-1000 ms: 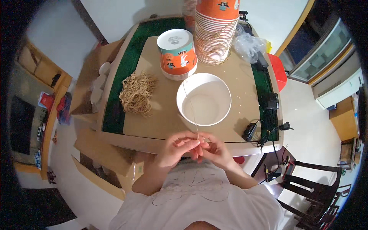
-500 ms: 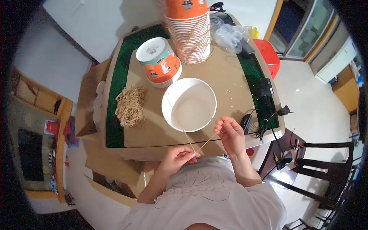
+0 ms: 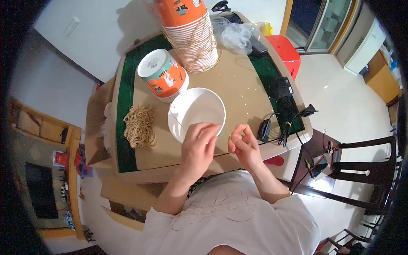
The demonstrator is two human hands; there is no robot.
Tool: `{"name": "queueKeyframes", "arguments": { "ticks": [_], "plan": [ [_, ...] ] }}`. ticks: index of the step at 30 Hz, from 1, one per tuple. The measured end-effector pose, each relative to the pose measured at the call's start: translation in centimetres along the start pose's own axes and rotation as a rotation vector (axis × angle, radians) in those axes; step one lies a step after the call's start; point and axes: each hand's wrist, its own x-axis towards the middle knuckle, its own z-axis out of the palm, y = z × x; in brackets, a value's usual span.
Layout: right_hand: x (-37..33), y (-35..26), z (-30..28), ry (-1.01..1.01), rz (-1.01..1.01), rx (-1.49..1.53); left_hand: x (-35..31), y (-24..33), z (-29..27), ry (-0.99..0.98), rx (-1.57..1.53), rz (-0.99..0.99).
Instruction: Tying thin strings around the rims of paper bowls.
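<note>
A white paper bucket stands with its mouth up near the table's front edge. A thin tan string crosses its left inner wall and passes behind my left hand. That hand is raised over the bucket's near rim, fingers curved together; its grip on the string is partly hidden. Just right of the rim, my right hand has thumb and fingers pinched, with a tiny pale string end at the tips. A tangled heap of tan string lies to the left of the bucket.
Behind the bucket are an upside-down orange bucket and a tall stack of buckets with strings hanging on it. Clear plastic bags lie at the back. Black cables and an adapter line the right edge, near a red stool.
My left hand has risen from beside my shirt to over the bucket's near rim. My right hand has moved slightly left. The taut string between the hands no longer shows. The view has shifted.
</note>
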Motion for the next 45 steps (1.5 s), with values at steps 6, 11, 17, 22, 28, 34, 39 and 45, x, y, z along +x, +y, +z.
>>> {"name": "queueKeyframes", "arguments": {
  "ticks": [6, 11, 17, 22, 28, 34, 39, 45],
  "plan": [
    [-0.3, -1.2, 1.0, -0.142, -0.056, -0.083, 0.0, -1.4, 0.5, -0.085, 0.100, 0.180],
    [0.1, -0.5, 0.1, -0.032, -0.235, -0.655, 0.3, -1.5, 0.3, -0.080, 0.058, 0.136],
    [0.2, -1.0, 0.6, 0.049, -0.332, -0.737, 0.9, -0.8, 0.3, -0.147, -0.052, 0.058],
    [0.2, -0.7, 0.4, 0.080, -0.335, -0.662, 1.0, -1.0, 1.7, -0.149, -0.043, 0.028],
    [0.6, 0.1, 0.0, 0.131, -0.346, -0.600, 0.8, -0.9, 2.2, -0.162, -0.052, 0.016],
    [0.9, 0.4, -0.4, 0.178, -0.318, -0.573, 0.7, -1.7, 2.4, -0.144, -0.080, 0.028],
    [2.6, 1.7, -2.0, 0.206, -0.409, -0.683, 1.5, -3.0, 2.3, -0.125, 0.033, -0.019],
    [3.0, 2.0, -1.5, 0.188, -0.382, -0.714, 1.6, -3.6, 2.2, -0.154, 0.059, -0.046]
  ]
}}
